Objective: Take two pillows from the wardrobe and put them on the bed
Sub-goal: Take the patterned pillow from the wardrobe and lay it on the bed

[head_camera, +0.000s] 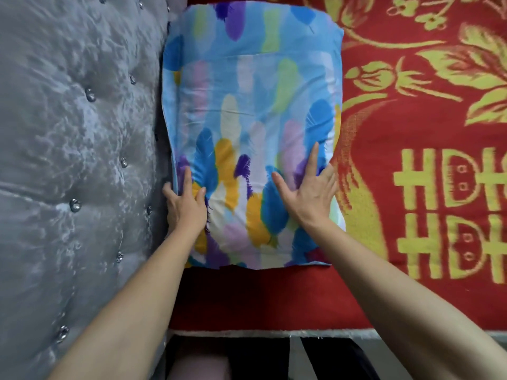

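A pillow [252, 105] in a blue cover printed with purple, yellow, pink and green feathers lies on the bed [274, 294], its long side against the headboard. My left hand [185, 204] holds the pillow's near left edge, thumb tucked between pillow and headboard, fingers on top. My right hand [307, 193] rests flat on the near right part of the pillow, fingers spread. Only one pillow can be seen; the wardrobe is out of the frame.
A grey tufted velvet headboard [74, 160] with shiny buttons fills the left side. A red blanket [425, 133] with a yellow flower pattern and characters covers the bed to the right. The bed's near edge [274, 334] runs along the bottom, with dark floor below.
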Tool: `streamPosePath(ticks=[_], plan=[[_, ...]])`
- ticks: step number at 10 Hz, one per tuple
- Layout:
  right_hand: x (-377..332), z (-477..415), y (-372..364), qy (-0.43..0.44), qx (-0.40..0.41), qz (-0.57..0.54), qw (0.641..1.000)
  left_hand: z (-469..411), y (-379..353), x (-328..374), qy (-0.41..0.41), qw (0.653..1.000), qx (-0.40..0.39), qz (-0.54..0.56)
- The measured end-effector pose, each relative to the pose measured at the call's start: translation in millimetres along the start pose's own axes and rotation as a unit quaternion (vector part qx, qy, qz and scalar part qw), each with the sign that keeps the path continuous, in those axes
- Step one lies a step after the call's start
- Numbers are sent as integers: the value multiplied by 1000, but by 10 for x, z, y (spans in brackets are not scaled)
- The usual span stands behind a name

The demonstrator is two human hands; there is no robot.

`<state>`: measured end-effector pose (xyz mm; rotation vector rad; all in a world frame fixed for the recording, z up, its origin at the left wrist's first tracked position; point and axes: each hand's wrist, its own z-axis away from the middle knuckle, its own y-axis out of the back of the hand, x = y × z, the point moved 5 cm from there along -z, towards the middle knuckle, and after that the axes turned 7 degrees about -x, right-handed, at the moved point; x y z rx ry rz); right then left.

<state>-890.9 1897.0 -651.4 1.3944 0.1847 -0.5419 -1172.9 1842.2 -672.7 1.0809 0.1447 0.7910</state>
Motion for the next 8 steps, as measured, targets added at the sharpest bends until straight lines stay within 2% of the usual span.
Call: streamPosePath(ticks=[1,2,4,6,7,8], plan=[[291,47,-202,22,-135,34,990,113,-154,101,-28,997,35,-68],[529,-1,-339,-14,-189,63,980,131,-357,173,-56,992,7,-110],[428,0,-374,-21,-200,51,978,-100,-333,57,-70,989,-47,-124],[407,201,-80,-18,-226,19,974,216,-200,112,-62,992,-66,-91],[422,327,121,2,-285,17,959,412,-63,80,-72,981,-138,-119],[402,527,351,43,-331,64,941,768,3,56,-107,961,-198,-158]])
